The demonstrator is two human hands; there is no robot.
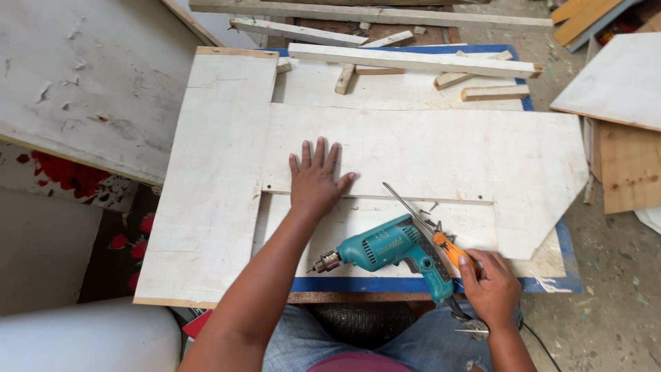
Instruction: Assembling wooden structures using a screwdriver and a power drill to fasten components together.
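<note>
My left hand (pixel 315 179) lies flat, fingers spread, on a white-painted plywood board (pixel 427 148) that rests on a table. My right hand (pixel 490 289) is at the table's near edge, its fingers closed on the orange handle of a long screwdriver (pixel 420 220), whose metal shaft points up and left across the board. A teal electric drill (pixel 392 249) lies on its side just left of my right hand, chuck pointing left. A few dark screws (pixel 432 222) lie beside the screwdriver shaft.
A second white panel (pixel 213 172) overlaps the board on the left. Several wood strips (pixel 413 60) lie across the far end. A blue table edge (pixel 564 241) shows at right. More boards (pixel 620 83) sit on the floor at right; a large white panel (pixel 82 76) is at left.
</note>
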